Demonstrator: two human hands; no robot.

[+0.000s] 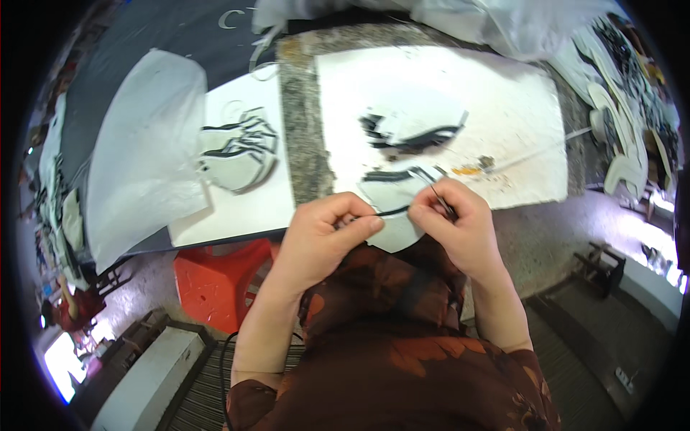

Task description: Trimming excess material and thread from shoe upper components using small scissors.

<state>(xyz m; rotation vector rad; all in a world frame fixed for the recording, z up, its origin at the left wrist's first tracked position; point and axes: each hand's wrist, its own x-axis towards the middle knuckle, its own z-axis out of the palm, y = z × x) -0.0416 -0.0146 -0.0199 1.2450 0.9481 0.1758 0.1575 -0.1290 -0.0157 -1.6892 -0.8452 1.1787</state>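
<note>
A narrow black strip (394,212) stretches between my two hands. My left hand (323,233) pinches its left end between thumb and fingers. With thumb and forefinger, my right hand (460,223) grips the other end. A thin dark tool (435,192) also sticks out of the right hand; its kind is unclear. Just beyond and beneath the strip lies a pale curved piece (388,190) with black bands along its far edge. The lower part of that piece hangs past the board's near edge, above my lap. Farther off, more pale pieces with black edging (424,118) lie stacked, somewhat blurred.
The white board (517,108) has an orange smear (467,171) on it. Banded pale pieces (241,161) lie on a white sheet at left, beside a translucent plastic sheet (147,158). A red stool (215,280) stands below the table. Another person (75,305) appears far left.
</note>
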